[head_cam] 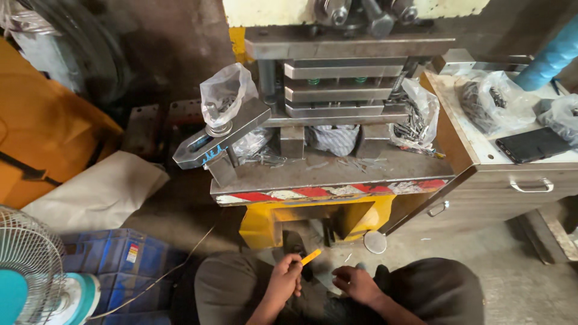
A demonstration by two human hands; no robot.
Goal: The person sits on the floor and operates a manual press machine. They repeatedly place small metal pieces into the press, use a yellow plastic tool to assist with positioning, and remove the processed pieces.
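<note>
I sit low in front of a press machine, my knees in dark trousers at the bottom of the view. My left hand [284, 278] is between my knees, pinching a small flat yellow strip [310, 257] that points up and to the right. My right hand [355, 283] rests close beside it, a little to the right, with its fingers curled inward. Whether anything is in it is hidden. Both hands are below the machine's yellow base [271, 225] and well short of its steel bed [337, 168].
Stacked steel die plates [337, 90] sit on the bed, with clear bags of small metal parts [224, 96] [415, 117] on both sides. The cabinet [481, 150] at right carries a black phone [533, 144] and more bags. A fan [30, 271] and blue crate [120, 259] stand at left.
</note>
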